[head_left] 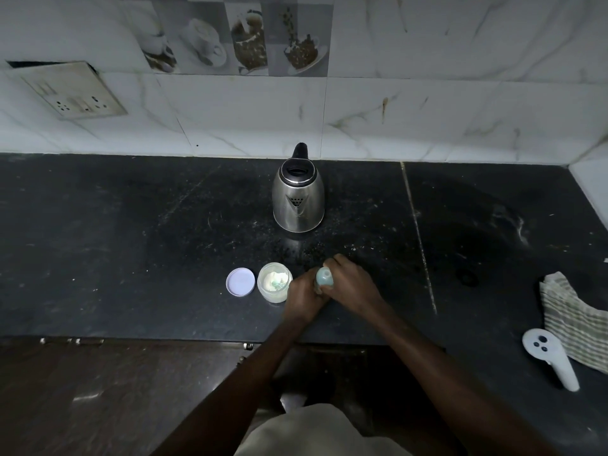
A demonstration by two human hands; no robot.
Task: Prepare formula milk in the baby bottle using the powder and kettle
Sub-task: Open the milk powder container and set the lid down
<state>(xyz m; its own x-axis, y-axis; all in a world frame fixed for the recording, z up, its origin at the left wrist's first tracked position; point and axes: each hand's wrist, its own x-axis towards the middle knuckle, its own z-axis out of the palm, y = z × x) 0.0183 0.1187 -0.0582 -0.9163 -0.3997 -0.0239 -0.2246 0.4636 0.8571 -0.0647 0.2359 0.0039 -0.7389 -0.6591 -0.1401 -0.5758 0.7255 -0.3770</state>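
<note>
Black stone makes up the surface point(131, 245), backed by pale marbled tiles with a socket plate point(77, 93) at the far left. Going rightward along the near part of the surface, a round white lid point(240, 282) lies flat, just beside an open jar of powder point(274, 282) with a pale green scoop resting in the white powder. Behind these, near the wall, stands a steel kettle point(298, 200), upright, its spout facing the camera and its black handle toward the tiles. Immediately right of the jar, the baby bottle point(324, 278) stands upright on the surface, long axis vertical, its light blue-green teat end pointing straight up at the camera. The left hand point(304, 299) is wrapped around the bottle's lower body from the jar side, its grip closed on it. The right hand point(353, 283) grips the bottle's upper part from the right, fingers curled over the far side of the top. The bottle sits between the two hands, mostly hidden by them. Far right lie a striped cloth point(572, 320) and a white handheld controller point(547, 355).
</note>
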